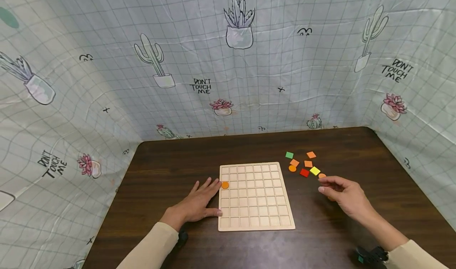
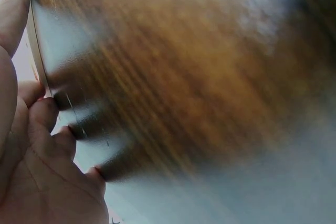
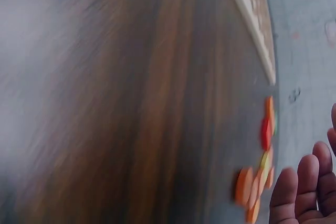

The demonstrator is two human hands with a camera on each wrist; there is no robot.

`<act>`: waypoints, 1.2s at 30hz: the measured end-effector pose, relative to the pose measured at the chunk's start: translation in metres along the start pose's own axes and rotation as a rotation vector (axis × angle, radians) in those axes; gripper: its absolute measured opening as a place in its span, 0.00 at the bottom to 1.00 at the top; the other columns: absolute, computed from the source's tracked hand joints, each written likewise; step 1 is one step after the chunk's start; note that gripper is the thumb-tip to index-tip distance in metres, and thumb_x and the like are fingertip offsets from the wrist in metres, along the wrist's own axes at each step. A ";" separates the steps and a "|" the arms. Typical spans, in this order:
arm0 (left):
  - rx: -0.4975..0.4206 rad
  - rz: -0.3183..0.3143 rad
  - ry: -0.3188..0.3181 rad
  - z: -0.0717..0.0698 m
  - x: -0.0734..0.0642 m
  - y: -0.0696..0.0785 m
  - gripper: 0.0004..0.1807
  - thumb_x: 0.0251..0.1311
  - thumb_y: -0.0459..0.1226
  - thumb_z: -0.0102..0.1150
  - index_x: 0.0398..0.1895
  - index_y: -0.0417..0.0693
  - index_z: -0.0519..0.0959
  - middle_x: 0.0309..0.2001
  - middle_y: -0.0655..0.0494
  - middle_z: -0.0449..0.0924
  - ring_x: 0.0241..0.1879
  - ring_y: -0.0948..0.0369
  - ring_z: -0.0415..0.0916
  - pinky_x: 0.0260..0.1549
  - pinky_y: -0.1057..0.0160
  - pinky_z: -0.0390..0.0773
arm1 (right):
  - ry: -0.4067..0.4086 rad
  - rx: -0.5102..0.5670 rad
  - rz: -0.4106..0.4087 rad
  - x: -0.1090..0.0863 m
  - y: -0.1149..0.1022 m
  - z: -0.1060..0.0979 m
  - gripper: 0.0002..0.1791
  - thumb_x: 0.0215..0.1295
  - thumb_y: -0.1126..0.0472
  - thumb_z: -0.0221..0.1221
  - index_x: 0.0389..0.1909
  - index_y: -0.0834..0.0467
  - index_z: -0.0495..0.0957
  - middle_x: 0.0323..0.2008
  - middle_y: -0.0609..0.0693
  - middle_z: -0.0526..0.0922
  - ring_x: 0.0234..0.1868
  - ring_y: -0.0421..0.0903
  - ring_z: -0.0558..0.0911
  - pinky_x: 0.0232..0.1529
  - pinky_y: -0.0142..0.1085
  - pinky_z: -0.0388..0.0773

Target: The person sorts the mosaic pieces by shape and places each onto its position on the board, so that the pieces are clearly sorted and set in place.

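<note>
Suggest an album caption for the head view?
Left hand touching a wooden grid board with one orange disc; right hand near scattered colored pieces.

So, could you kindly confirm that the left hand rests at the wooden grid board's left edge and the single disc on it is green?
Not quite: the disc is orange, as the head view shows; the left hand does rest at the left edge of the wooden grid board.

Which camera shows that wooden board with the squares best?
The head view: it shows the wooden grid board from above, nearly whole, with an orange disc in one square. The left wrist view catches only a thin strip of its edge; the right wrist view shows just part of it, at a low slant.
</note>
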State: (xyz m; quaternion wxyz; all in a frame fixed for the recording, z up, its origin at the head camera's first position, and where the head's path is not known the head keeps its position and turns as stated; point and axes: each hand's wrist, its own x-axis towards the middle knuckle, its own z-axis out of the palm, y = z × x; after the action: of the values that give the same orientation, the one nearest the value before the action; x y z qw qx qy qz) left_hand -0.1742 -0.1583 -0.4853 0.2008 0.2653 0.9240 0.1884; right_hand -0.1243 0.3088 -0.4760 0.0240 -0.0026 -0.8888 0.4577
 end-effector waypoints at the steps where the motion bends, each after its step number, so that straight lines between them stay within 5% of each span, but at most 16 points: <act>1: -0.003 0.001 0.000 0.000 0.000 0.000 0.52 0.70 0.60 0.62 0.87 0.51 0.49 0.87 0.53 0.44 0.87 0.49 0.35 0.82 0.36 0.34 | 0.001 -0.012 0.010 -0.002 0.004 -0.004 0.21 0.72 0.55 0.69 0.58 0.65 0.84 0.51 0.60 0.89 0.38 0.28 0.80 0.33 0.31 0.81; 8: -0.002 0.005 0.004 0.000 0.000 0.000 0.53 0.70 0.60 0.62 0.87 0.50 0.49 0.87 0.52 0.44 0.86 0.48 0.36 0.82 0.36 0.34 | -0.021 -0.164 0.063 -0.012 0.024 -0.020 0.24 0.72 0.51 0.69 0.58 0.64 0.84 0.49 0.58 0.89 0.37 0.27 0.79 0.33 0.31 0.80; 16: 0.000 0.012 0.005 -0.002 -0.003 0.002 0.53 0.69 0.59 0.63 0.87 0.49 0.49 0.87 0.52 0.45 0.86 0.48 0.37 0.82 0.36 0.35 | -0.019 -0.315 0.019 -0.012 0.037 -0.021 0.22 0.68 0.51 0.72 0.54 0.62 0.86 0.47 0.56 0.88 0.43 0.45 0.82 0.35 0.30 0.76; 36: 0.008 0.010 0.011 -0.001 -0.001 0.000 0.53 0.69 0.60 0.63 0.87 0.50 0.49 0.87 0.53 0.44 0.86 0.48 0.36 0.82 0.36 0.35 | -0.036 -0.389 0.022 -0.004 0.038 -0.012 0.16 0.64 0.54 0.74 0.45 0.61 0.87 0.43 0.55 0.87 0.40 0.49 0.82 0.37 0.39 0.76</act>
State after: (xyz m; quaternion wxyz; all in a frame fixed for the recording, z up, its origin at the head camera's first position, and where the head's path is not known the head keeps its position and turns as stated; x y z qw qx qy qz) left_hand -0.1737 -0.1588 -0.4842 0.1938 0.2697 0.9245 0.1873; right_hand -0.1209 0.3407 -0.5003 0.0020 -0.0088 -0.9606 0.2777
